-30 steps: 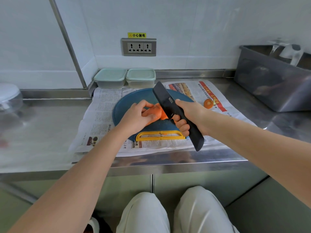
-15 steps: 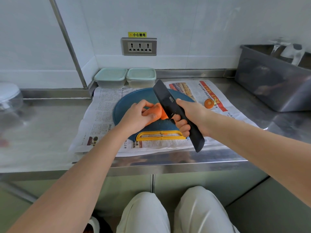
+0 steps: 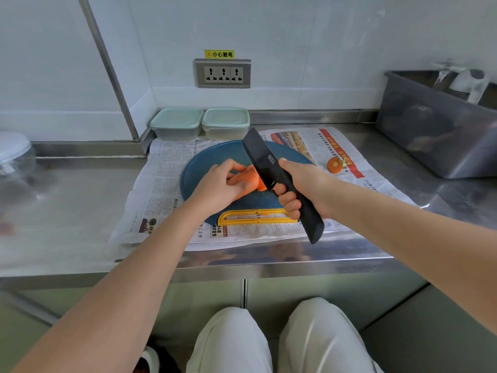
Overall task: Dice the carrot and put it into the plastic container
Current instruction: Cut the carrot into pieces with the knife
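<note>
Currently, my left hand [image 3: 217, 184] lies over the carrot [image 3: 248, 179] on the round blue cutting board [image 3: 228, 152]. Its fingers [image 3: 233, 168] are curled round the thick body of the carrot and pin it to the board, so only the orange end nearest the blade shows. My right hand [image 3: 304, 184] grips the handle of the black knife [image 3: 265, 158], with the fingers wrapped fully round it. The knife is tilted: its tip is raised and points toward the back wall, and the butt of the handle juts out past the front of the bench [image 3: 67, 197]. The heel of the edge meets the exposed end of the carrot; whether it has entered the flesh I cannot tell. The board rests on a newspaper [image 3: 161, 184] spread over the steel bench, and its yellow handle [image 3: 255, 218] faces me. A cut carrot end [image 3: 334, 165] lies on the newspaper to the right of the board, apart from it. Two plastic containers [image 3: 176, 123] with pale green lids on stand side by side at the back of the newspaper, against the wall. A steel tub [image 3: 430, 135] sits at the far right. A wall socket [image 3: 222, 74] is mounted above the containers.
</note>
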### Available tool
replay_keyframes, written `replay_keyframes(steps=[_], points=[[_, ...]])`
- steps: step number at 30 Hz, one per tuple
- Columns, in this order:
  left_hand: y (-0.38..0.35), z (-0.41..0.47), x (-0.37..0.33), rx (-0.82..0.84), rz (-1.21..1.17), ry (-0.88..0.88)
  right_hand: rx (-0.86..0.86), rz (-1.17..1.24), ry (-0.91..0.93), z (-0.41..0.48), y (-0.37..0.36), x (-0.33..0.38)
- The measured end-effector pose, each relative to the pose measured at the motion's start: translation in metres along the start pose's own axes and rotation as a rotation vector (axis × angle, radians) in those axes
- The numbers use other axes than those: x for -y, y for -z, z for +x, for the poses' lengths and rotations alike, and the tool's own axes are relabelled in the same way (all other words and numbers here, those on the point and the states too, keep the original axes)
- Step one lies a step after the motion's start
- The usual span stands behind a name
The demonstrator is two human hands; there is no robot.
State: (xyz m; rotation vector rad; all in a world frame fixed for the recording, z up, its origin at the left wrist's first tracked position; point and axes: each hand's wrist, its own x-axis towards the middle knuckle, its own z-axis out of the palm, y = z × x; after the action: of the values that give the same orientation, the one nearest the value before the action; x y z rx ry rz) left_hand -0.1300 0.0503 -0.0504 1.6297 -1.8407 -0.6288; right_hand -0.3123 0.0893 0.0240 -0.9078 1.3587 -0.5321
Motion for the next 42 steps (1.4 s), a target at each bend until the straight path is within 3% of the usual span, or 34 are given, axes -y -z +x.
replay_keyframes(steps=[13, 27, 36, 42], points=[[0.001, -0.001, -0.002, 0.002, -0.003, -0.006, -0.028, -0.043, 0.012, 0.000, -0.001, 0.001], [0.000, -0.006, -0.007, -0.014, 0.037, -0.049, -0.191, -0.262, 0.004, 0.006, -0.021, 0.005], [-0.002, -0.007, -0.005, -0.020, -0.007, -0.087, -0.121, -0.170, -0.142, 0.020, -0.026, -0.004], [-0.001, 0.001, 0.001, -0.019, -0.033, -0.060, -0.106, -0.105, -0.141, 0.030, -0.026, -0.006]])
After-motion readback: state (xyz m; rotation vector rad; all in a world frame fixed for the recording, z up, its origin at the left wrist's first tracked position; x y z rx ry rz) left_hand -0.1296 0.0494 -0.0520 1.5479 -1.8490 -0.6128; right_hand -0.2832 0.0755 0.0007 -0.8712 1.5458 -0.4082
